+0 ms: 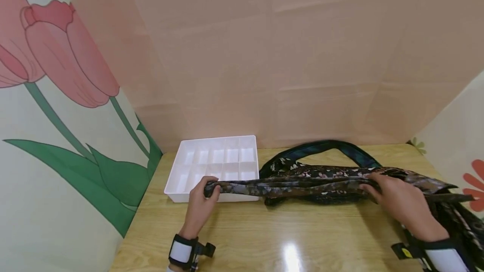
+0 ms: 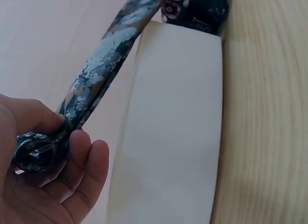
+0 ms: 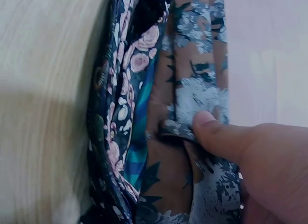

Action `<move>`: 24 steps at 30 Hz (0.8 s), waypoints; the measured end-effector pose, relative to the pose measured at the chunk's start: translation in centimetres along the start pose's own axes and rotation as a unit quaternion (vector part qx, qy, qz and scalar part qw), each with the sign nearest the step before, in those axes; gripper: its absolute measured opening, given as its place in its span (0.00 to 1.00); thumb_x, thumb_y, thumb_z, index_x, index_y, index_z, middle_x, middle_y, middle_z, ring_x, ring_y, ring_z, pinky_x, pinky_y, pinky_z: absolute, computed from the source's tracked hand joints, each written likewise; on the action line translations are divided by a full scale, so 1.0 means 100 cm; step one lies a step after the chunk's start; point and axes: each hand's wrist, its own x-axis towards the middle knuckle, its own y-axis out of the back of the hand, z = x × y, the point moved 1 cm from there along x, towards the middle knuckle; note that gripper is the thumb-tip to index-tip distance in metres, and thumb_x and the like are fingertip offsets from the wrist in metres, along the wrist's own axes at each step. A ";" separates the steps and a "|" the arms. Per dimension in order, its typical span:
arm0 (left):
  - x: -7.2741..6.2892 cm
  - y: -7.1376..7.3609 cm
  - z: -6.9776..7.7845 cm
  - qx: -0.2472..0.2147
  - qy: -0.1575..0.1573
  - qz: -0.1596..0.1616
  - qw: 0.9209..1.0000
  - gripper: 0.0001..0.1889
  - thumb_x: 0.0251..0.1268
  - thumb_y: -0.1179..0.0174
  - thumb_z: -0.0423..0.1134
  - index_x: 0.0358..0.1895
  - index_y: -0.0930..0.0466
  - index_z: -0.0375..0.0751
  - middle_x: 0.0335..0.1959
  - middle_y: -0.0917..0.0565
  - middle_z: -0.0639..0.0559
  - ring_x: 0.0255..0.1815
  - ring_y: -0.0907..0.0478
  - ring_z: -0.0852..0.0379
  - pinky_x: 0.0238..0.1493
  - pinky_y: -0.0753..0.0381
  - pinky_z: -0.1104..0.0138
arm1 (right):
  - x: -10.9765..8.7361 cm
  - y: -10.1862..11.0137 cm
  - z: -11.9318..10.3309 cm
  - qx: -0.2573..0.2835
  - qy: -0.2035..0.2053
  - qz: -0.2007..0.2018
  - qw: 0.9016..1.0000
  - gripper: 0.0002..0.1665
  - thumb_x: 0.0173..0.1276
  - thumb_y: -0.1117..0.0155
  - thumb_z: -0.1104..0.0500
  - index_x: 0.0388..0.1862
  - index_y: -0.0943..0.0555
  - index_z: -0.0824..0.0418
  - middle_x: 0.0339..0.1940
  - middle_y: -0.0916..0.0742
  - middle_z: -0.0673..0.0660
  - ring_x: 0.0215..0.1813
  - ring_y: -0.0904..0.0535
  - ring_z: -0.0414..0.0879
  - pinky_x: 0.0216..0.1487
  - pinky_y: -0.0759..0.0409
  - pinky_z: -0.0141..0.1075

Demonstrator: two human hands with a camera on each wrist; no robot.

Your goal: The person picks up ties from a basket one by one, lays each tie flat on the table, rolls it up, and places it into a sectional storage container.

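A long strip of folded, brown-and-grey floral fabric (image 1: 287, 187) stretches between both hands in the head view. My left hand (image 1: 200, 205) pinches its narrow left end; the left wrist view shows the rounded, bunched end (image 2: 41, 151) between thumb and fingers. Further right, my right hand (image 1: 406, 205) grips the strip, thumb on top, with its other fingers mostly hidden. Close behind and beneath lies a dark floral bag (image 1: 314, 170) with a looped dark strap (image 1: 321, 147). Pink blossoms and a teal lining (image 3: 142, 132) show at the bag's side in the right wrist view.
A white compartment tray (image 1: 234, 197) stands at the back left of the wooden table (image 1: 242, 230), partly overlapped by the strip. A pinkish-beige backdrop (image 1: 283, 74) rises behind. Flower-printed side panels (image 1: 75, 205) border the table. More dark floral fabric hangs at the right edge.
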 end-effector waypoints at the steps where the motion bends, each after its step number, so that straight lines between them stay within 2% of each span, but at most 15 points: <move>1: -0.001 0.001 -0.002 0.000 0.006 -0.001 1.000 0.12 0.72 0.33 0.31 0.56 0.16 0.38 0.48 0.11 0.47 0.43 0.14 0.56 0.45 0.16 0.66 | 0.000 -0.001 -0.001 0.008 -0.005 -0.023 1.000 0.24 0.74 0.29 0.48 0.57 0.16 0.66 0.13 0.26 0.45 0.14 0.34 0.40 0.18 0.42 0.37; 4: -0.004 0.003 -0.005 -0.006 0.024 -0.003 1.000 0.12 0.72 0.34 0.30 0.55 0.17 0.38 0.49 0.11 0.45 0.44 0.15 0.55 0.43 0.16 0.66 | 0.000 -0.005 -0.004 0.039 -0.018 -0.098 0.994 0.28 0.77 0.33 0.45 0.62 0.18 0.66 0.16 0.23 0.46 0.17 0.30 0.40 0.20 0.38 0.38; 7: -0.008 0.005 -0.010 -0.013 0.047 -0.011 0.999 0.12 0.71 0.34 0.30 0.54 0.19 0.38 0.47 0.12 0.43 0.42 0.16 0.55 0.40 0.16 0.67 | 0.001 -0.010 -0.004 0.064 -0.022 -0.164 0.984 0.33 0.77 0.36 0.40 0.63 0.19 0.66 0.23 0.17 0.48 0.21 0.25 0.40 0.22 0.32 0.40; 11: -0.013 0.009 -0.017 -0.011 0.089 -0.027 0.996 0.13 0.72 0.36 0.32 0.56 0.24 0.40 0.33 0.16 0.47 0.28 0.23 0.60 0.31 0.22 0.68 | 0.003 -0.018 -0.006 0.100 -0.031 -0.237 0.966 0.38 0.76 0.36 0.35 0.65 0.19 0.66 0.28 0.14 0.47 0.24 0.21 0.40 0.27 0.27 0.41; 13: -0.016 0.010 -0.021 -0.011 0.104 -0.030 0.994 0.14 0.74 0.36 0.33 0.57 0.26 0.40 0.25 0.21 0.49 0.22 0.29 0.60 0.27 0.27 0.67 | 0.002 -0.021 -0.009 0.119 -0.035 -0.257 0.958 0.35 0.75 0.34 0.38 0.63 0.19 0.65 0.25 0.16 0.47 0.24 0.21 0.41 0.28 0.28 0.40; 15: -0.018 0.012 -0.024 -0.014 0.114 -0.029 0.993 0.15 0.75 0.37 0.35 0.58 0.27 0.40 0.21 0.26 0.52 0.20 0.32 0.61 0.25 0.30 0.66 | 0.001 -0.024 -0.013 0.139 -0.039 -0.270 0.952 0.32 0.74 0.31 0.39 0.61 0.18 0.63 0.24 0.17 0.47 0.24 0.22 0.43 0.28 0.29 0.40; 18: -0.019 0.016 -0.029 -0.014 0.125 -0.026 0.992 0.15 0.77 0.36 0.36 0.59 0.29 0.40 0.19 0.30 0.53 0.19 0.34 0.61 0.24 0.31 0.66 | -0.002 -0.028 -0.016 0.165 -0.033 -0.286 0.943 0.30 0.72 0.29 0.41 0.60 0.18 0.62 0.28 0.15 0.47 0.25 0.20 0.42 0.30 0.26 0.41; 22: -0.021 0.023 -0.037 -0.004 0.148 -0.026 0.989 0.16 0.78 0.38 0.37 0.60 0.30 0.40 0.18 0.33 0.55 0.17 0.36 0.61 0.24 0.31 0.67 | -0.005 -0.034 -0.017 0.197 -0.015 -0.309 0.930 0.28 0.71 0.28 0.42 0.57 0.17 0.61 0.40 0.10 0.48 0.33 0.15 0.40 0.38 0.16 0.46; 24: -0.023 0.026 -0.042 0.000 0.160 -0.024 0.987 0.16 0.78 0.38 0.37 0.60 0.31 0.41 0.17 0.36 0.55 0.17 0.39 0.60 0.24 0.32 0.67 | -0.006 -0.036 -0.019 0.208 -0.008 -0.317 0.925 0.26 0.71 0.28 0.42 0.55 0.16 0.60 0.41 0.09 0.48 0.36 0.14 0.39 0.41 0.14 0.47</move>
